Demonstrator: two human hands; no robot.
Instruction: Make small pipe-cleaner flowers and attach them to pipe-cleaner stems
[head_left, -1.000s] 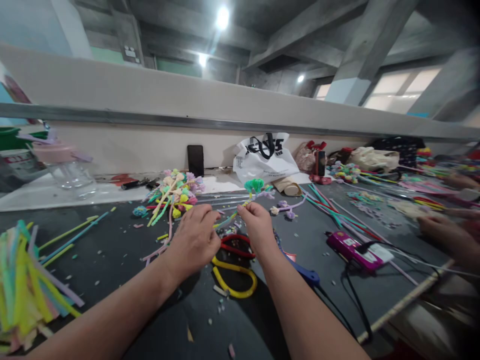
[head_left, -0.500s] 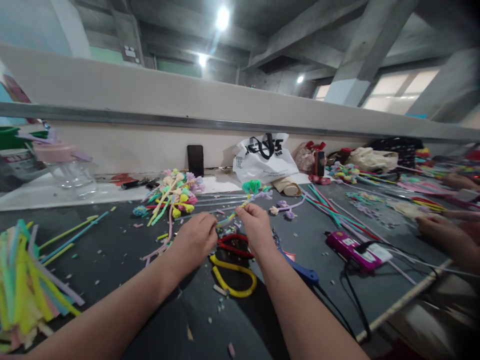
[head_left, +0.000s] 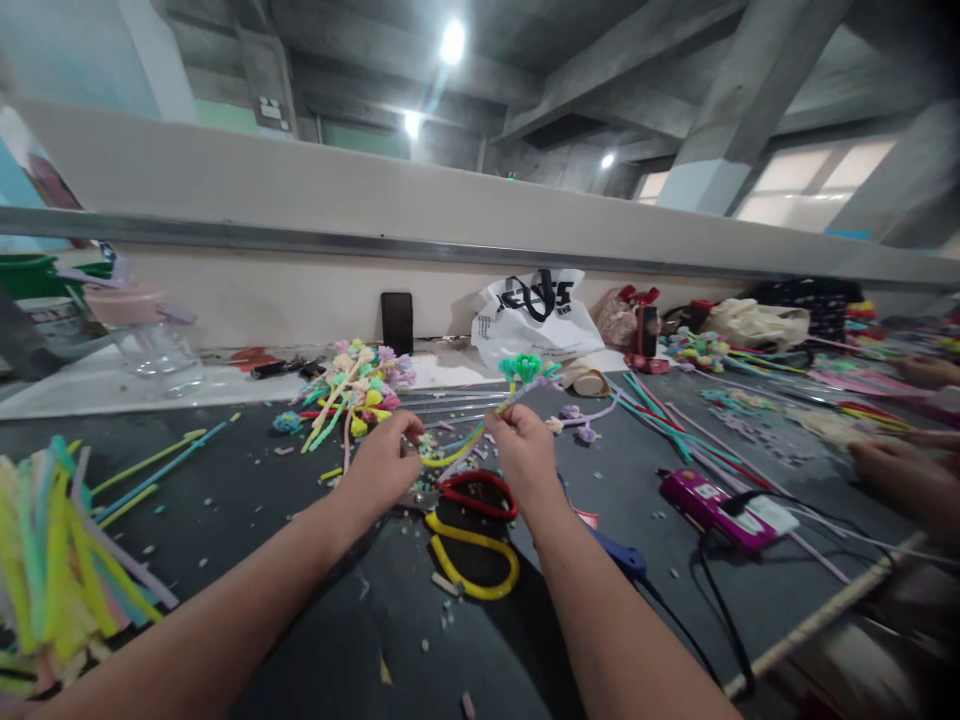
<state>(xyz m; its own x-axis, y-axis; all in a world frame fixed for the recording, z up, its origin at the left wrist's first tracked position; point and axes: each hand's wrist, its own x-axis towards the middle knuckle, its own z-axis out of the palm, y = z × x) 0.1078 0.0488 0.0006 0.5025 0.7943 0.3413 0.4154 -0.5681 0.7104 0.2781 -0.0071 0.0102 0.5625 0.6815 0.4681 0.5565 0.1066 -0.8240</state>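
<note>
My right hand (head_left: 523,445) pinches the stems of a pipe-cleaner flower bunch, with a green blossom (head_left: 521,368) above the fingers. Yellow, green and purple stem ends trail left and down from that hand. My left hand (head_left: 384,462) is beside these ends, its thumb and forefinger apart and curled; no stem shows between them. Just below both hands lie scissors (head_left: 516,580) with one red and one yellow handle loop. Left of centre, a pile of finished pipe-cleaner flowers (head_left: 352,390) sits behind my left hand. A blue-handled tool (head_left: 621,553) with a cable is partly hidden by my right forearm.
Loose pipe cleaners (head_left: 52,550) are heaped at the left. A purple device (head_left: 709,508) with cables lies right. Along the back stand a phone (head_left: 397,322), a white bag (head_left: 536,325) and a clear bottle (head_left: 154,345). Another person's hand (head_left: 900,480) is at far right.
My left hand has moved left, away from the stems, and its fingers have parted. The right hand still holds the flower bunch, whose stem ends now hang free.
</note>
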